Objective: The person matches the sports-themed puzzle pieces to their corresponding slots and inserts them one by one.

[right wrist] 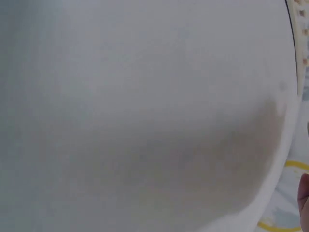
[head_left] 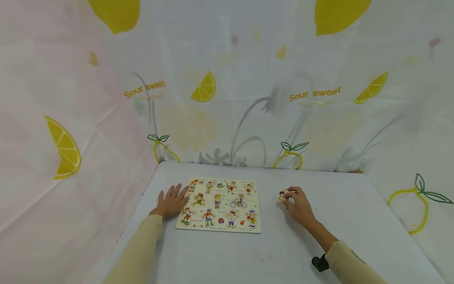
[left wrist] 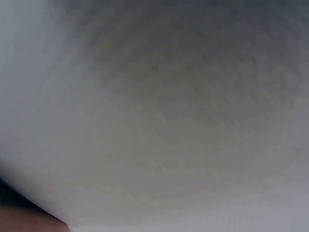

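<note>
A flat puzzle board (head_left: 227,215) printed with several sports figures lies on the white table. My left hand (head_left: 172,202) rests at its left side, fingers spread and fingertips over the board's edge. To the right of the board, my right hand (head_left: 300,206) pinches a small figure-shaped puzzle piece (head_left: 281,195) between thumb and fingers, apart from the board. In the right wrist view only a bit of the right hand (right wrist: 304,200) and the board's edge (right wrist: 304,34) show at the right. The left wrist view is mostly blurred white surface, with skin at the lower left corner.
The table (head_left: 227,256) is covered in white cloth. Behind it and at both sides hang fabric walls (head_left: 241,130) printed with lemons and lettering. A black object (head_left: 320,263) sits at the right sleeve's cuff.
</note>
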The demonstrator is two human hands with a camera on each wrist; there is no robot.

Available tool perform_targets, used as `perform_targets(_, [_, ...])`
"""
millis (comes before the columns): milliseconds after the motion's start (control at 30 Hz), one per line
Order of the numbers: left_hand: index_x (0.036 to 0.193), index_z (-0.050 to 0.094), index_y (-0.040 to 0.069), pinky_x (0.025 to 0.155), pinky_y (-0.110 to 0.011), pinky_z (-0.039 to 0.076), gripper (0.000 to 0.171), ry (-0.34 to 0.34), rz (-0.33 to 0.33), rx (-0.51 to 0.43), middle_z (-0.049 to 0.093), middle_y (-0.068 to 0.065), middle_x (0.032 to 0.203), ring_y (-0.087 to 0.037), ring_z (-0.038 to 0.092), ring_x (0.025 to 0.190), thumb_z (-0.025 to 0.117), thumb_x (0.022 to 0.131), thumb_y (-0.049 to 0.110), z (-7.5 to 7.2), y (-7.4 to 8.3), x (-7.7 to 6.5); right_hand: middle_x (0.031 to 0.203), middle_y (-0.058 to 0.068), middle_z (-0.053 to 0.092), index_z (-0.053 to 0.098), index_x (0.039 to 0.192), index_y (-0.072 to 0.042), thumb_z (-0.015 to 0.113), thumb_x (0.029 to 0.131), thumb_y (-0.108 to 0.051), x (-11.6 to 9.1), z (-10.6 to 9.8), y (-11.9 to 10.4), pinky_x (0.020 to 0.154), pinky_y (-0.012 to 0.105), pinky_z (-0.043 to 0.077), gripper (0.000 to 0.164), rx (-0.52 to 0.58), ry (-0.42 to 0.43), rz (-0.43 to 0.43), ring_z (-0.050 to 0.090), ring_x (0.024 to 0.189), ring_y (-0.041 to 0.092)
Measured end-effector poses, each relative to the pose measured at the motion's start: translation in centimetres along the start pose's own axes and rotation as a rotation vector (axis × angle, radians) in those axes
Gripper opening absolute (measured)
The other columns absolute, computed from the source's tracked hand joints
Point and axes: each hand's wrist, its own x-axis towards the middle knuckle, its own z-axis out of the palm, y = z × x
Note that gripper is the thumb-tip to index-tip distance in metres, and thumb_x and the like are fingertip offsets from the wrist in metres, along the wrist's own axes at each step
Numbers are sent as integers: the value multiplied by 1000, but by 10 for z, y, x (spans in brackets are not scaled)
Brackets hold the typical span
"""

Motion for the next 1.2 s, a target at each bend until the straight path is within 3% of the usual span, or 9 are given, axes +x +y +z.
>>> perform_targets(233, [160, 12, 22, 113, -71, -11, 71, 11, 12, -26, 3, -17, 167, -44, -3, 152, 18, 102, 62, 0, -2, 2, 125, 24, 59, 66, 81, -1, 79, 79, -2, 10, 32, -26, 87, 53, 46, 14, 68, 28, 37, 55, 109, 42])
perform_targets(400, [160, 13, 21, 113, -71, -10, 70, 11, 9, -22, 3, -18, 166, -44, -2, 152, 19, 103, 59, -6, -3, 2, 125, 20, 61, 65, 81, -4, 77, 83, -6, 15, 54, -63, 98, 54, 45, 12, 193, -94, 143, 55, 118, 40])
perform_targets(533, [160, 14, 20, 113, -71, -8, 67, 8, 2, -17, 5, -19, 166, -45, 0, 151, 21, 104, 57, -2, -1, 1, 125, 19, 60, 66, 84, -5, 74, 87, -9, 10, 71, -86, 103, 54, 44, 10, 259, -207, 216, 55, 123, 39])
perform_targets(667, [160, 14, 18, 113, -72, -8, 63, 4, -3, -11, 5, -19, 166, -45, 0, 151, 25, 106, 50, -4, 7, -5, 125, 19, 59, 67, 83, -6, 72, 89, -9, 6, 84, -106, 101, 53, 46, 9, 257, -269, 211, 55, 121, 38])
perform_targets(833, [160, 14, 19, 113, -71, -9, 65, 8, 18, -32, 3, -19, 166, -45, -1, 151, 23, 105, 53, -8, 10, -11, 114, 16, 59, 68, 75, -7, 77, 84, -10, 3, 96, -127, 92, 48, 47, 13, 205, -270, 156, 56, 109, 33])
perform_targets(967, [160, 12, 19, 113, -71, -10, 66, -3, 16, -36, 2, -19, 166, -45, -2, 151, 22, 105, 53, -7, 11, -10, 98, 7, 59, 70, 74, -7, 80, 81, -12, -3, 101, -129, 83, 37, 48, 13, 162, -299, 173, 55, 93, 20])
perform_targets(1067, [160, 13, 18, 113, -71, -9, 64, -3, 3, -27, 3, -20, 166, -45, -1, 151, 24, 106, 49, -8, 12, -11, 92, 3, 59, 71, 77, -8, 79, 83, -14, -4, 102, -130, 77, 30, 47, 12, 190, -332, 207, 53, 86, 14])
perform_targets(1200, [160, 14, 18, 113, -71, -9, 64, -4, 4, -31, 4, -20, 166, -46, 0, 151, 24, 106, 50, -8, 9, -10, 88, 3, 59, 71, 76, -7, 79, 82, -13, -6, 104, -131, 70, 27, 44, 12, 177, -346, 185, 51, 80, 13])
